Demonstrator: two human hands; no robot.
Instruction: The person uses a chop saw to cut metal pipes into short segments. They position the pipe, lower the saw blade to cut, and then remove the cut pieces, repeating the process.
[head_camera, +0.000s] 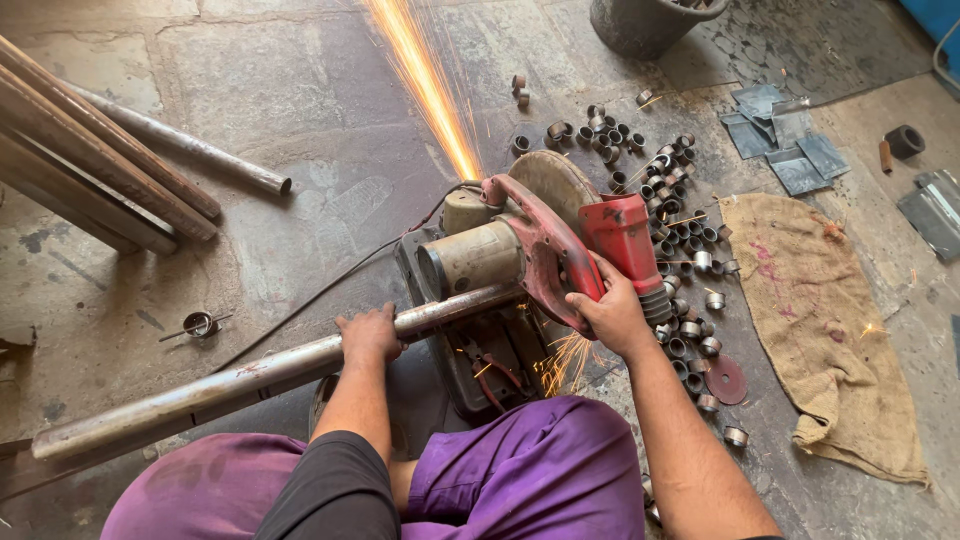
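Observation:
My left hand (368, 333) grips a long steel pipe (230, 385) that runs from the lower left into a red chop saw (540, 245) on the floor. My right hand (608, 310) is closed on the saw's red handle, pressing it down. The saw's disc (555, 180) is tilted over the pipe. A stream of orange sparks (425, 80) shoots away toward the top, and more sparks (565, 360) fly under the saw near my purple-clad knees.
Several short cut pipe rings (680, 230) lie scattered right of the saw. A burlap sack (830, 320) lies further right, with flat metal pieces (785, 145) beyond it. Long pipes (90, 150) lie at the upper left. A dark bucket (645, 22) stands at the top.

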